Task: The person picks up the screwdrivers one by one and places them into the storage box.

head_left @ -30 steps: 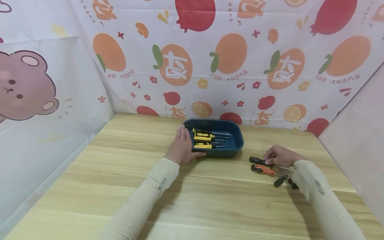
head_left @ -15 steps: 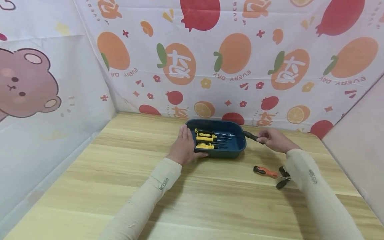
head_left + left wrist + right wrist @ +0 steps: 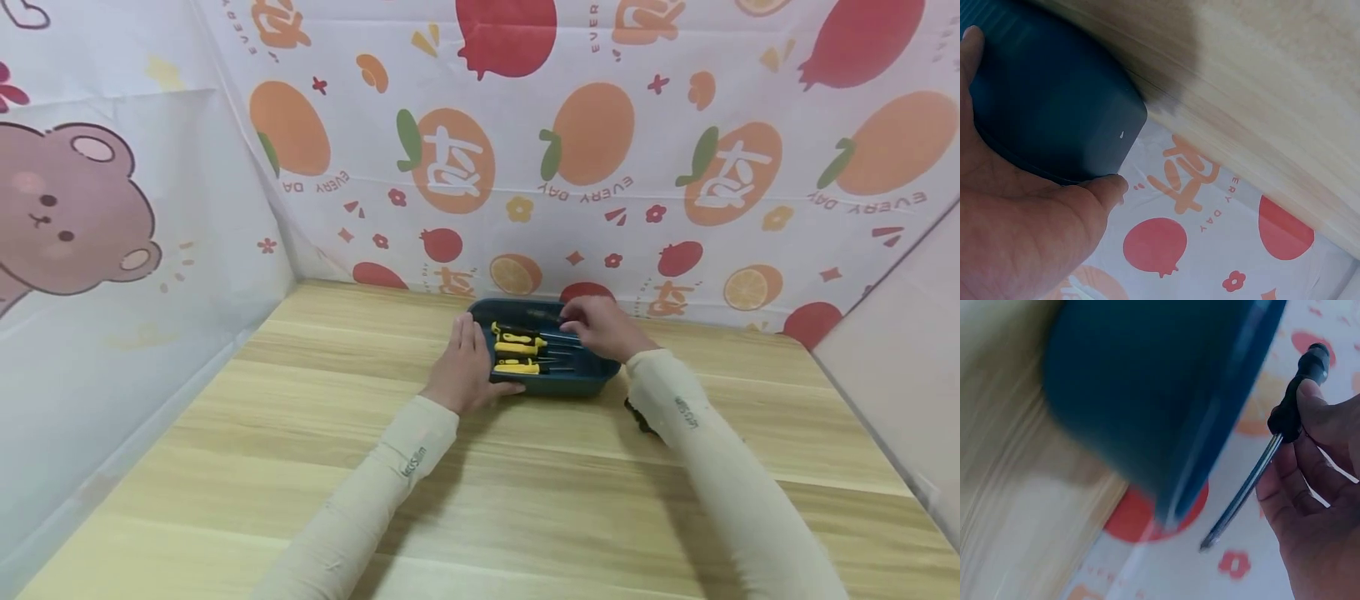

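A dark blue rectangular box (image 3: 562, 386) stands near the back of the table. My left hand (image 3: 459, 375) rests against its left end, fingers straight along the side and thumb along the front wall. In the right wrist view my right hand (image 3: 1322, 462) pinches a screwdriver (image 3: 1291, 406) by its black handle, the metal shaft slanting down beside the box rim. From the head view, this hand is over the right part of the box. Several yellow-and-black screwdrivers (image 3: 519, 350) lie inside, handles to the left.
A black handle (image 3: 640, 415) shows on the table (image 3: 540, 483) beside the right sleeve (image 3: 697, 425), which hides the other tools there. Behind the box rises a fruit-print cloth (image 3: 517, 167). A bear-print cloth (image 3: 75, 208) covers the left side.
My right hand has picked the black-handled screwdriver up from the table and carried it left over the box. The left hand has stayed against the box. The head view has shifted slightly.
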A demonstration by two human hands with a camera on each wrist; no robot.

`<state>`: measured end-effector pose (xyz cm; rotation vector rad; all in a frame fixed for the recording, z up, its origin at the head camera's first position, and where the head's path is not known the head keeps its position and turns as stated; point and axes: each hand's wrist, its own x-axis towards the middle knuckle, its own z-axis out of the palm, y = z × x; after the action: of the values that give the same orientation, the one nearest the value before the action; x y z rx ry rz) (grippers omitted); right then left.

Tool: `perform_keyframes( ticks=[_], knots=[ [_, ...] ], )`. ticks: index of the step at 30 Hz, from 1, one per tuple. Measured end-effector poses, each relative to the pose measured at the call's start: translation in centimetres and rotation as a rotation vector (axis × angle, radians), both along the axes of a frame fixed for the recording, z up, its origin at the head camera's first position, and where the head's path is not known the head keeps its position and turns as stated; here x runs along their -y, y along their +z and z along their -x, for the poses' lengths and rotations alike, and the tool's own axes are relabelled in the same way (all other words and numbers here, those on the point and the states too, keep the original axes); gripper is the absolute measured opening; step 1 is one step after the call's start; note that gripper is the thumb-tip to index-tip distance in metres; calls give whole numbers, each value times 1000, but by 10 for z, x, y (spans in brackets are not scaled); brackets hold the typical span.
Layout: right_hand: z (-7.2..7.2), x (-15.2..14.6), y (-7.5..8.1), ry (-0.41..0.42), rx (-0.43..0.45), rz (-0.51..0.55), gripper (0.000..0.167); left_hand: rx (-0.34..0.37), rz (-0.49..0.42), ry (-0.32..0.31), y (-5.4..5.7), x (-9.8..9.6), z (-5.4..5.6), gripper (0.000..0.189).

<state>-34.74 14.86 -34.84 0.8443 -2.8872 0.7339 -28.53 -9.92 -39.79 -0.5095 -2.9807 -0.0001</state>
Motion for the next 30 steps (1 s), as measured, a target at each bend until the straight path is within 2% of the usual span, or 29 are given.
perform_keyframes(
  ticks=[3, 8, 12, 19, 23, 30],
  knots=[
    [2, 18, -11, 49, 16, -50, 17, -13, 1, -4, -1, 0, -1, 122],
    [4, 39, -27, 65, 96, -122, 15, -56, 25, -14, -3, -1, -1, 122],
    [6, 45, -35, 86, 111, -146, 14, -74, 28, -20, -3, 0, -1, 122],
    [10, 46, -39, 107, 144, -127, 16, -86, 18, -15, -1, 1, -1, 123],
    [13, 44, -42, 108, 134, -112, 18, -91, 23, -22, 0, 2, 0, 123],
    [16, 42, -45, 108, 127, -81, 21, -37, 16, -10, -1, 2, 5, 124]
  ],
)
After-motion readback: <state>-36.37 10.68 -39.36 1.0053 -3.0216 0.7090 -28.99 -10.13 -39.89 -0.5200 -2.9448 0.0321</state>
